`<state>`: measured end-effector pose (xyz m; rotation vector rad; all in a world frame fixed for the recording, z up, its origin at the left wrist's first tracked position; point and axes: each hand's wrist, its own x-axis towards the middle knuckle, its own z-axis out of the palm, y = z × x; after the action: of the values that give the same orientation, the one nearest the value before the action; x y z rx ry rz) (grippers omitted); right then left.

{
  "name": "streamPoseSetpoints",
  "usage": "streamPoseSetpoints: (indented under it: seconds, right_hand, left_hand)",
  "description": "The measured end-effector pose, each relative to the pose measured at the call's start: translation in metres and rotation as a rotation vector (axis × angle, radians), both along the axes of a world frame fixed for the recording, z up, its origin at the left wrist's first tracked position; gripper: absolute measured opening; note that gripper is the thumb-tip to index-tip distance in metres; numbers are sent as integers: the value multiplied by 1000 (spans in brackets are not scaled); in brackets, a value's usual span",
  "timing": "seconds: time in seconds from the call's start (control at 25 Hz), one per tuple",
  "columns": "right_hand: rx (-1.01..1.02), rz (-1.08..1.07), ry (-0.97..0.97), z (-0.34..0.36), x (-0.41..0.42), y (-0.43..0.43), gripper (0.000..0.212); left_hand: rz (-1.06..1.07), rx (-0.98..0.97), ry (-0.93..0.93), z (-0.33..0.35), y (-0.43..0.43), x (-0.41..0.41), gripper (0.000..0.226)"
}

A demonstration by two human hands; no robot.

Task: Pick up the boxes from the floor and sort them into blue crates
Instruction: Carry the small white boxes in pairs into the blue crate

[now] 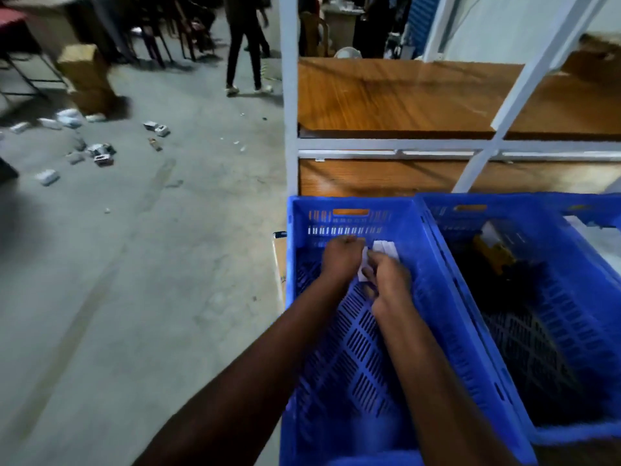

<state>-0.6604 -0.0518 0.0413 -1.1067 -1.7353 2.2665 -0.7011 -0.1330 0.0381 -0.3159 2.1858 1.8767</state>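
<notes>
Inside the slotted blue plastic crate [431, 297], left hand [341, 255] and right hand [389, 280] curl round small white cardboard boxes [383, 247] near its far wall, which looks like the placing step. Next comes release. Scattered boxes [100, 156] wait on the grey concrete floor [168, 264], far left of the crate.

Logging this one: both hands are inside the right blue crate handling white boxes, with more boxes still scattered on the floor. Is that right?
Not quite. The head view shows the left hand and right hand inside the left blue crate, not the right blue crate beside it. The rest holds: they handle white boxes, and more scattered boxes lie on the floor.
</notes>
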Motion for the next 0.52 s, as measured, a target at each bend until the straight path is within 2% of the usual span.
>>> streamPoseSetpoints:
  seconds: [0.08, 0.16, 0.24, 0.4, 0.52]
  right_hand:
    - [37, 42, 157, 29, 18, -23, 8]
    - [79, 116, 309, 57, 53, -59, 24]
    - [131, 238, 436, 81, 98, -97, 29]
    - [130, 572, 540, 95, 196, -178, 23]
    - [76, 934, 471, 73, 293, -255, 22]
  left_hand:
    - [71, 146, 116, 31, -37, 37, 22]
    - [199, 301, 194, 58, -80, 91, 11]
    - [347, 395, 252, 78, -124, 154, 21]
    - [639, 343, 323, 74, -196, 281, 26]
    - [916, 277, 319, 45, -255, 404, 25]
